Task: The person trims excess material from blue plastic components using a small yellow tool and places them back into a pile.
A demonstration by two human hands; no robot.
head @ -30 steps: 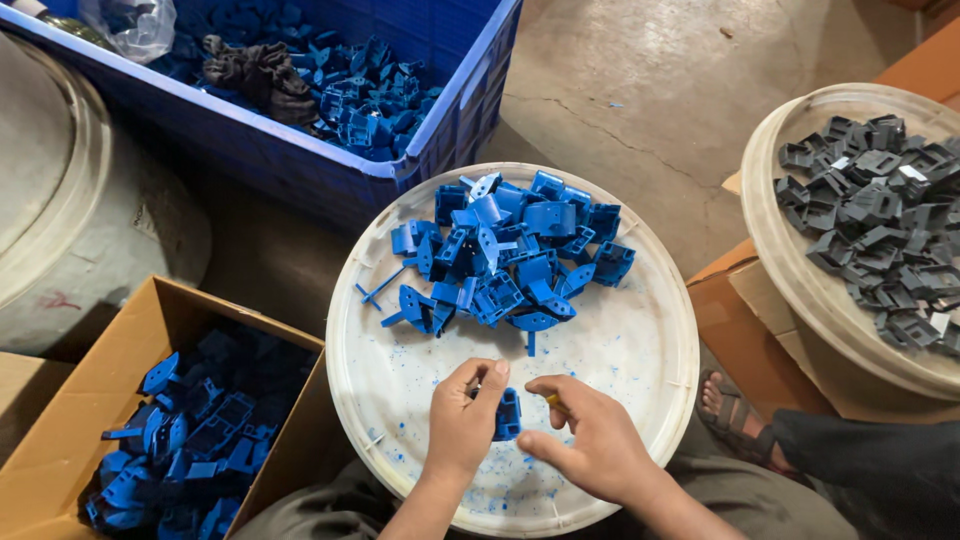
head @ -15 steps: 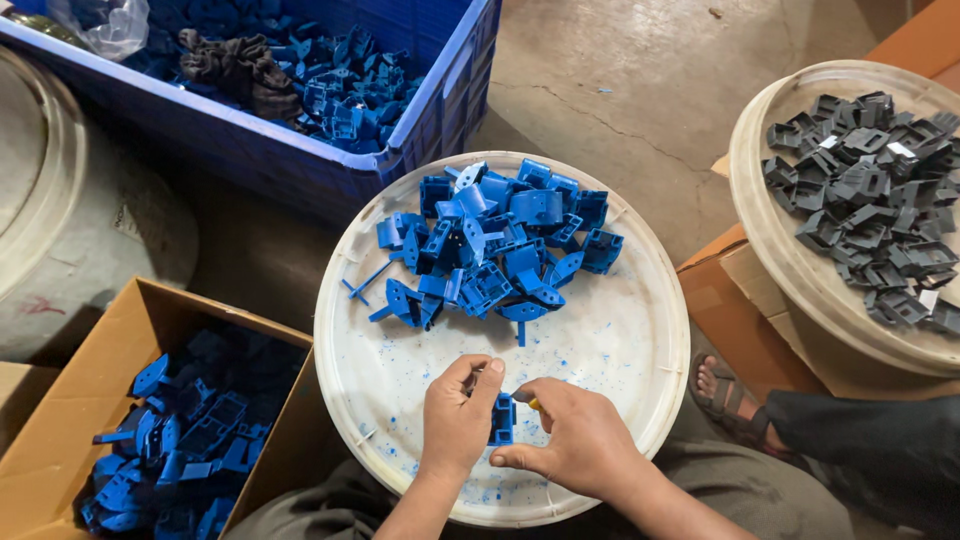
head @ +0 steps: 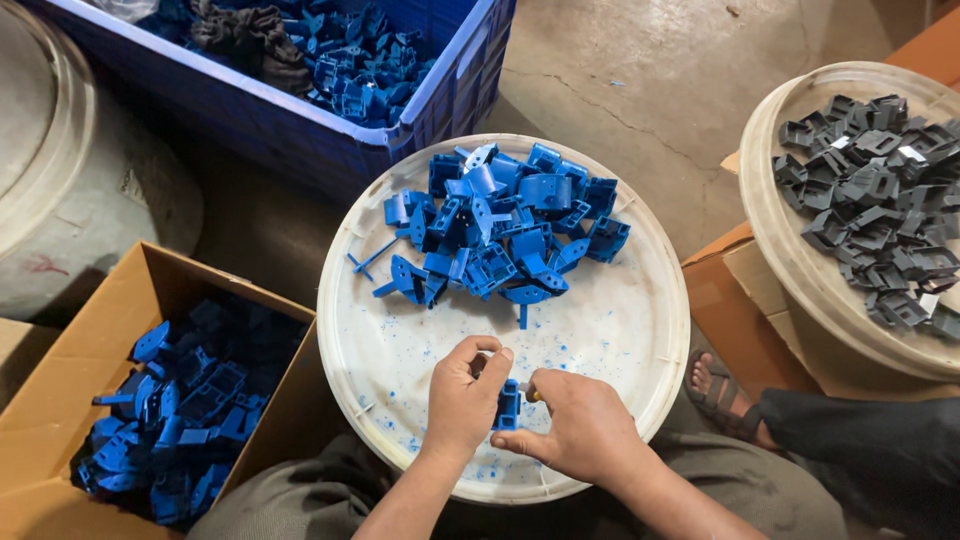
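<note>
Blue plastic part sits pinched between both hands just above the near edge of the round white tray, seen from the head camera looking down. Left hand has its grip closed on the part's left side with thumb and fingers curled over it, while right hand holds a closed grip on a small tool with a yellow bit showing, pressed against the part's right side. Farther back on the tray lies a loose pile of blue parts, well apart from the hands. A cardboard box holding more blue pieces stands to the left, a blue crate beyond, and another tray of grey parts to the right. Judging from the tight pinch, the tool could slip off the small piece toward the left fingers, or the part could pop loose and drop off the tray's edge.
</note>
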